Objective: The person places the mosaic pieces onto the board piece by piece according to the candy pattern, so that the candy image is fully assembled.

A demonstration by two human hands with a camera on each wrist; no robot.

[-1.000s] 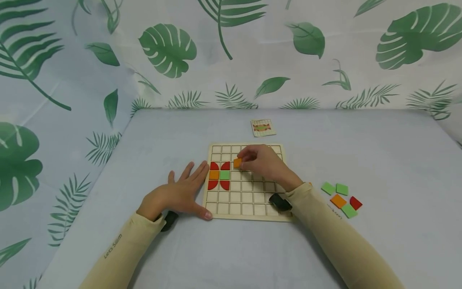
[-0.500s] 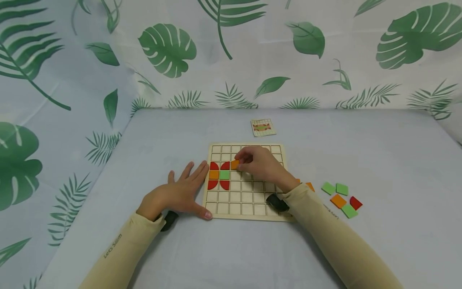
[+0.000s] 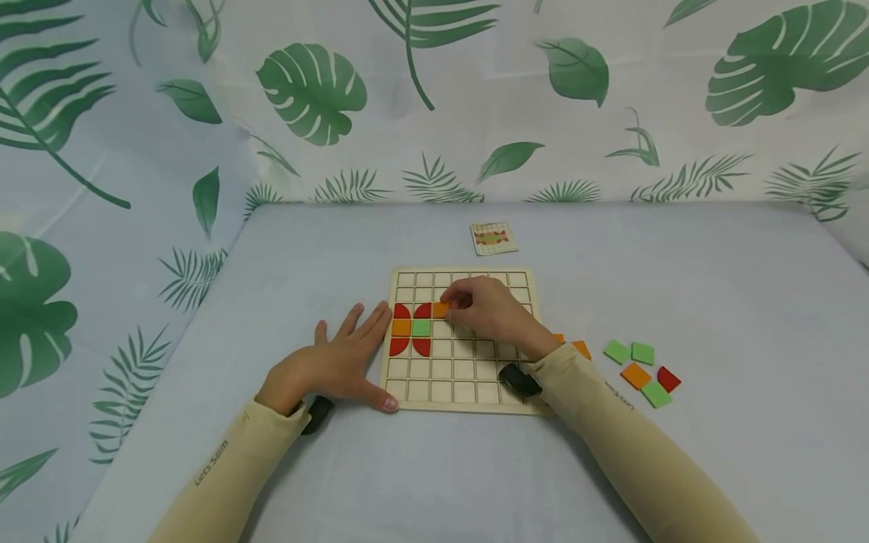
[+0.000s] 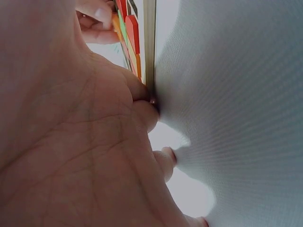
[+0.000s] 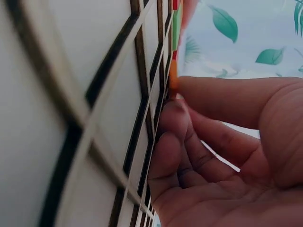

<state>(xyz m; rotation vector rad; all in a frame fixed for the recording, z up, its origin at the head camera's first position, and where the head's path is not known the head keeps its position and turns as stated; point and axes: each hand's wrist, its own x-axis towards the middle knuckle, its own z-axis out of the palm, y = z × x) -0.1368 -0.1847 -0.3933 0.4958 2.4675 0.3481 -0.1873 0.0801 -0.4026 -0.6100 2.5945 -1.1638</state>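
The grip of the right hand [image 3: 483,308] narrowly pinches an orange tile [image 3: 439,310] by its right edge.

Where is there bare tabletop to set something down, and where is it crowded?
Bare tabletop: beyond the loose tiles, right of the pattern card; between the sleeves, in front of the gridded board. Crowded: placed tiles between left hand and right hand.
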